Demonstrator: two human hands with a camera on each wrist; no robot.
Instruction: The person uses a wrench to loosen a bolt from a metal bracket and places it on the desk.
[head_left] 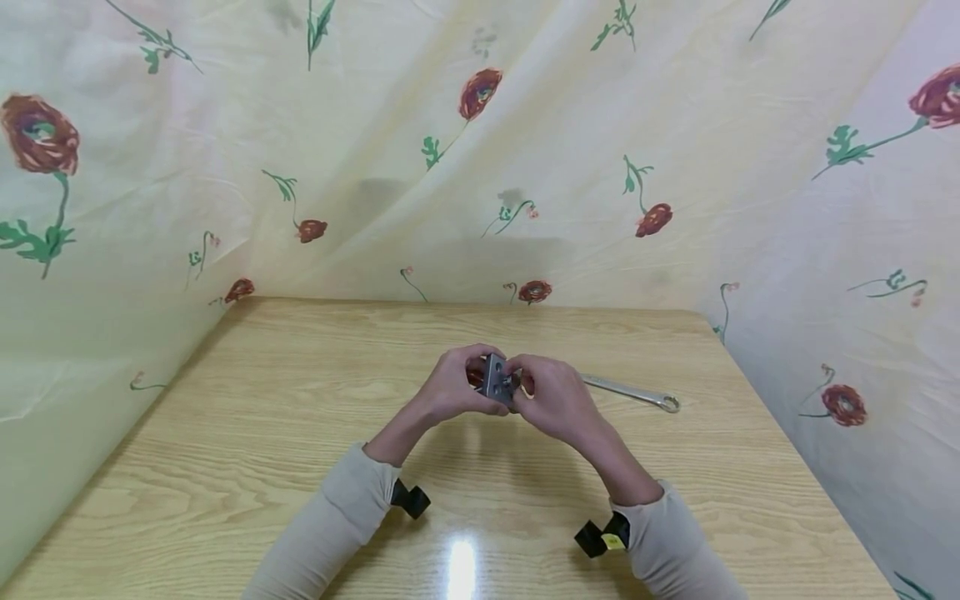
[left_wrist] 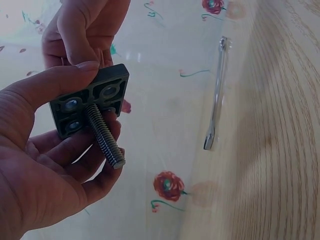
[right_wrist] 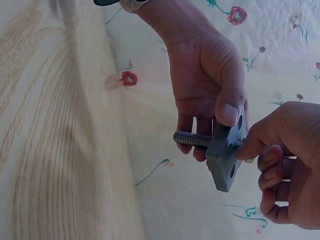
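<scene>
Dark grey square plate with round holes (head_left: 494, 379), raised over the pale wood-grain surface (head_left: 300, 375), sits in the left hand's (head_left: 457, 385) closed grip, thumb and fingers at its edges. The right hand's (head_left: 555, 396) grip pinches the short end of a silver threaded rod (left_wrist: 104, 135) running through it. Beige-sleeved forearms (head_left: 322, 517) enter from seven and five o'clock.

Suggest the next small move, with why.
Probably a small twist of the bolt by the right hand: its fingertips are at the bolt on one side of the plate, threads stick out the other side, and the left hand grips the plate, which could steady it.
</scene>
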